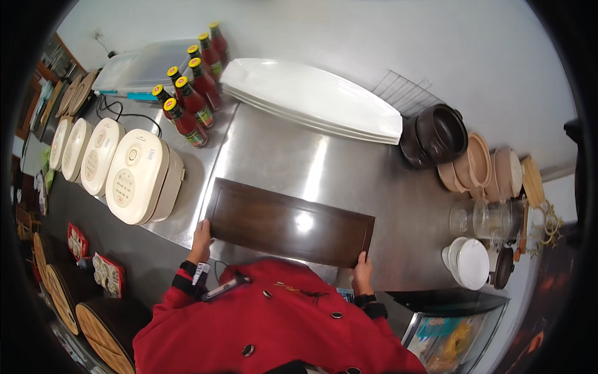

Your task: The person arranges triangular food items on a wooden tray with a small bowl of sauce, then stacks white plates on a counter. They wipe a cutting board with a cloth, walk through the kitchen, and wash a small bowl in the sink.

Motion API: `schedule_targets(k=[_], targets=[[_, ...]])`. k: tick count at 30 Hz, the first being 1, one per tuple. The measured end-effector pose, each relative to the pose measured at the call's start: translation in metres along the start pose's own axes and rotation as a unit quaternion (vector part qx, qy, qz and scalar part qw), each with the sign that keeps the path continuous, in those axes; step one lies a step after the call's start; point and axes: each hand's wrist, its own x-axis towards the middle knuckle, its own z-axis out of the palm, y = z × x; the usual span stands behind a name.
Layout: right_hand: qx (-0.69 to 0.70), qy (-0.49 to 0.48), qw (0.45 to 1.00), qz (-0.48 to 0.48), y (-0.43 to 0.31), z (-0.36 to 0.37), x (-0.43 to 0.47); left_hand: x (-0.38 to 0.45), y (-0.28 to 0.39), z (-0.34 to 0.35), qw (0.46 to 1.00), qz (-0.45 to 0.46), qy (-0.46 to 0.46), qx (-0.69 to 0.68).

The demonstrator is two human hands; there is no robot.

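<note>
A long rectangular dark brown tray [280, 222] with a low raised rim lies level in front of me, over the near part of the stainless steel counter [275, 154]. My left hand [202, 240] grips its left end. At the opposite end, my right hand [361, 273] holds the near right corner, thumb on top. The fingers beneath the tray are hidden. Whether the tray rests on the counter or is held just above it, I cannot tell. Beyond it lies a stack of long white platters [313, 98].
Several cream electric cookers [138, 175] and sauce bottles [191, 112] with yellow caps stand left. Dark pots [437, 133], beige casseroles [474, 159], glass jars [483, 217] and white bowls [469, 264] line the right. A glass-topped case [453, 332] is at the lower right.
</note>
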Motion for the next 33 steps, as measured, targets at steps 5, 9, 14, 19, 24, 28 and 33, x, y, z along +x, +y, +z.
schedule_targets(k=[5, 9, 14, 19, 24, 28, 33], targets=[[-0.077, 0.058, 0.99, -0.104, -0.002, 0.007, 0.006, 0.014, -0.001, 0.002, 0.997, 0.03, -0.04, 0.053], [-0.033, 0.046, 0.995, -0.087, -0.003, 0.008, 0.005, 0.017, -0.001, -0.002, 0.998, 0.014, -0.025, 0.048], [-0.011, 0.07, 0.996, -0.061, -0.008, -0.004, 0.016, 0.022, -0.014, 0.0, 0.991, 0.009, -0.075, 0.108], [0.018, 0.082, 0.996, -0.026, -0.007, -0.02, 0.033, 0.032, 0.014, -0.002, 0.88, 0.113, -0.14, 0.44], [-0.3, 0.22, 0.905, -0.205, -0.004, -0.004, 0.008, 0.039, 0.114, 0.041, 0.779, 0.449, -0.046, 0.436], [-0.429, 0.215, 0.805, -0.349, -0.015, 0.029, -0.035, 0.06, 0.166, 0.132, 0.711, 0.434, -0.261, 0.488], [-0.448, 0.09, 0.802, -0.384, -0.025, 0.059, -0.069, 0.097, 0.157, 0.219, 0.581, 0.393, -0.378, 0.605]])
